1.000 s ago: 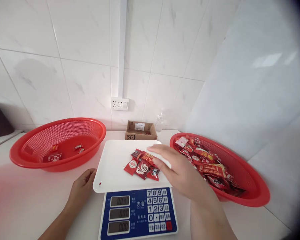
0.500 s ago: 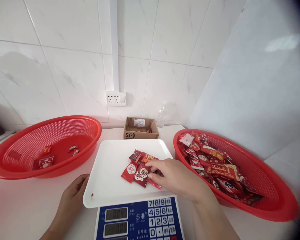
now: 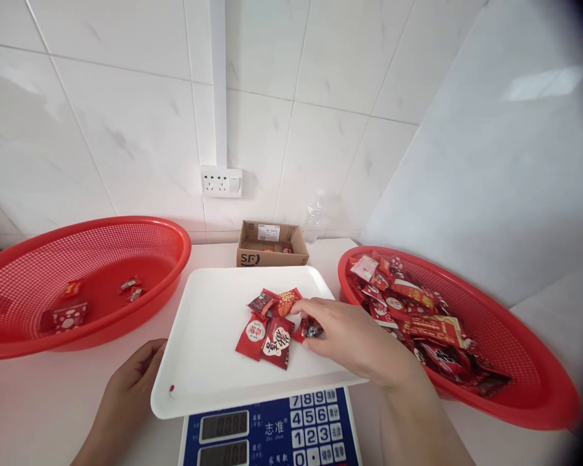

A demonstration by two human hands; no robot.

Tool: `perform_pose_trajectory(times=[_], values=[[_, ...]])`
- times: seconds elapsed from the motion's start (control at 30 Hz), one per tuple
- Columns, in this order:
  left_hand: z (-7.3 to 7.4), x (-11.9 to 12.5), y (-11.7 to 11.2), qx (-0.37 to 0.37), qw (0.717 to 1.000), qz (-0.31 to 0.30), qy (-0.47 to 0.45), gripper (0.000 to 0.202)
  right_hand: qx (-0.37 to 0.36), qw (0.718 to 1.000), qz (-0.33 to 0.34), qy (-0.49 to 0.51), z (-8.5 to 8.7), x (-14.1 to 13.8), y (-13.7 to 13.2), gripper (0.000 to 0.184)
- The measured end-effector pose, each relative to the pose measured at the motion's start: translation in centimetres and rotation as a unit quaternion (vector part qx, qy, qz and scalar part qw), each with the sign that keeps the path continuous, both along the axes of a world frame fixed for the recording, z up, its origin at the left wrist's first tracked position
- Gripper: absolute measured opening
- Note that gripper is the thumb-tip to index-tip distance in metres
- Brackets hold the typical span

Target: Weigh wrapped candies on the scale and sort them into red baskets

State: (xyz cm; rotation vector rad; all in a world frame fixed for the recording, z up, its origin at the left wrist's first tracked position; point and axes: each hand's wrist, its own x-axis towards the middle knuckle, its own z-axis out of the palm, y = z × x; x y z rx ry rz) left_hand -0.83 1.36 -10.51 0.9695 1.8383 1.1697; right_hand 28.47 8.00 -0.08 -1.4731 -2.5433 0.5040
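A white tray (image 3: 208,349) sits on a blue-faced scale (image 3: 272,430). On the tray lies a small heap of red candy packets (image 3: 267,327). My right hand (image 3: 350,336) reaches over the tray's right side, its thumb and fingers pinched on a small dark-red candy (image 3: 311,330). My left hand (image 3: 126,395) rests on the counter at the tray's near-left corner, fingers loosely curled, nothing seen in it.
A red basket (image 3: 515,388) full of red packets stands at the right. Another red basket (image 3: 165,259) at the left holds a few packets. A small cardboard box (image 3: 267,249) and a clear bottle (image 3: 312,220) stand by the tiled wall, below a socket (image 3: 221,182).
My right hand came down from above the heap onto the packets and pinched one candy at the heap's right edge. The view shifted, and the scale's top display reading changed.
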Motion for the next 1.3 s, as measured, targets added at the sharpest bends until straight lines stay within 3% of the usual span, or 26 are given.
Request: perform_pose_trajectory(times=[0.1,0.2,0.33,0.53,0.77,0.97,1.2,1.3], values=[[-0.1,-0.1,0.1,-0.001,1.0,-0.004,0.0,0.037,0.04,0.999,-0.005,0.021,-0.5,-0.6,0.3,0.039],[-0.1,-0.1,0.2,0.003,1.0,-0.008,0.008,0.037,0.055,0.995,0.045,0.069,-0.9,-2.1,0.2,0.034],[-0.2,-0.1,0.2,-0.001,1.0,-0.011,0.003,0.038,0.006,0.992,0.112,0.052,-1.6,-3.8,-0.1,0.044],[-0.5,-0.5,0.2,-0.002,1.0,-0.023,0.002,0.037,-0.01,0.998,0.054,0.027,-1.6,-3.1,0.4,0.053],[-0.1,-0.2,0.2,-0.013,0.999,-0.016,0.027,0.035,-0.01,0.998,0.023,0.057,-1.0,-1.2,0.9,0.039],[-0.4,-0.3,0.2,0.002,0.999,-0.015,0.036,0.033,-0.014,0.999,-0.027,0.021,-0.7,0.0,0.9,0.045],[-0.5,-0.4,0.3,-0.007,1.0,-0.016,0.025,0.034,-0.012,1.0,-0.029,-0.003,-0.2,0.4,0.3,0.052],[-0.3,-0.3,0.2,-0.007,0.999,-0.02,0.028,0.032,0.014,1.0,0.008,0.017,-0.2,-0.2,-0.4,0.05]])
